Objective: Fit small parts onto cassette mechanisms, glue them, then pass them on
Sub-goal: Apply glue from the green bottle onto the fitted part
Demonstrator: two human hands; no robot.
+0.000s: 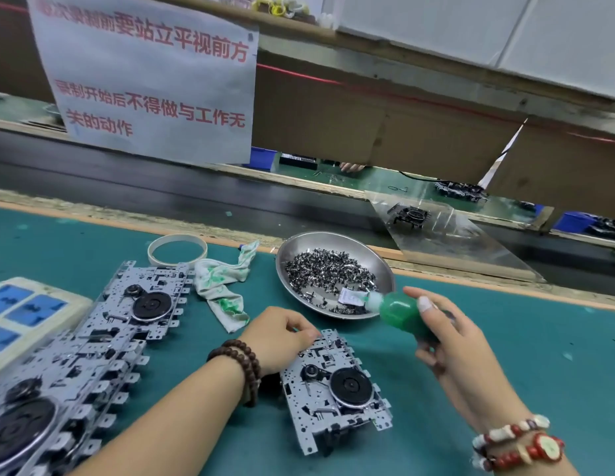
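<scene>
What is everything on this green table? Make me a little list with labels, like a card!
Left hand: fingers pinching at the top edge of the cassette mechanism
Right hand: holds the green glue bottle, nozzle pointing toward the metal bowl
Bowl contents: small dark parts
Left side: row of more mechanisms
Also there: stained rag, tape ring

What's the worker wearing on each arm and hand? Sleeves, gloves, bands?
Both forearms are bare: no sleeves, no gloves. The left hand has a double loop of dark brown round beads at the wrist. The right hand has a red-and-cream bead bracelet at the wrist and a pale wrap on one fingertip.
</scene>
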